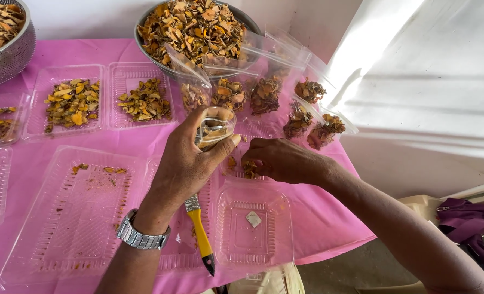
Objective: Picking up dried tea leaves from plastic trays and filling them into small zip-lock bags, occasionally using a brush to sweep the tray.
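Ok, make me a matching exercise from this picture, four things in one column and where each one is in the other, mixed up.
Things:
1. small clear cup
2. yellow-handled tool
3. metal bowl of dried slices
4. wristwatch

Places:
A. back of the pink table
B. on the left wrist
C. in the left hand
D. lying on a clear tray under the left forearm

Pairs: 1-C, 2-D, 3-A, 4-B

A pink-covered table point(329, 228) stands against a white wall point(89, 19), sunlit at right.
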